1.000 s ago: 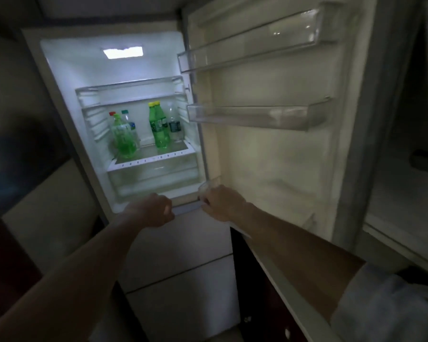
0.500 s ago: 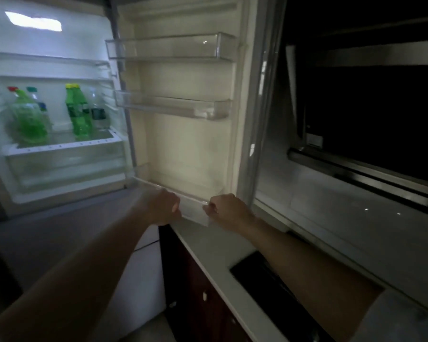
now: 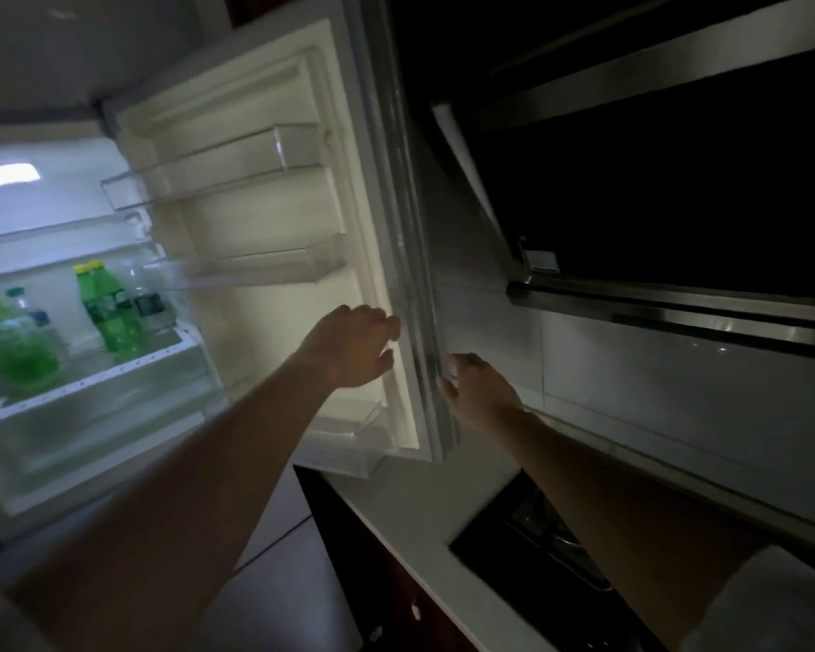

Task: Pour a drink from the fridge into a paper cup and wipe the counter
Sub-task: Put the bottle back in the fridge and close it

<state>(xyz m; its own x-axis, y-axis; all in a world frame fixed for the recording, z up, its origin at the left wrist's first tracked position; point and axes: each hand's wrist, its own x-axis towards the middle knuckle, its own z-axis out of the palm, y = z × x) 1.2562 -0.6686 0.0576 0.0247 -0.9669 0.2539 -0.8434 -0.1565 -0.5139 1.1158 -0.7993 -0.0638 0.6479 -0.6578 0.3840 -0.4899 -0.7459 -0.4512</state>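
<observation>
The right grip (image 3: 478,392) is closed round the outer edge of the fridge door (image 3: 274,350), with the fingers behind the edge and the thumb on the near side. The left grip (image 3: 354,345) lies against the door's inner lining just beside the gasket, fingers curled toward the rim. Whether it holds anything I cannot tell. The door stands wide open, its free edge above the end of the white bench (image 3: 410,505), which runs off to the lower right in dim light. A black cooktop (image 3: 532,529) is set into the bench, partly hidden by the right forearm. Above it hangs a steel range hood (image 3: 678,303), near the door's edge, against a pale glossy wall (image 3: 631,369). A dark red cabinet (image 3: 377,571) sits under the bench. Clear door shelves (image 3: 236,167) jut from the lining toward the lit fridge interior (image 3: 43,247), whose front is open. There the drinks stand on a glass shelf (image 3: 114,374), well apart from both grips. They are a tall green bottle (image 3: 109,317) with a yellow cap, a clear bottle (image 3: 149,305) with a dark label just beside it, and at far left a blurred round green bottle (image 3: 15,364) with a teal-capped bottle (image 3: 24,305) behind.
</observation>
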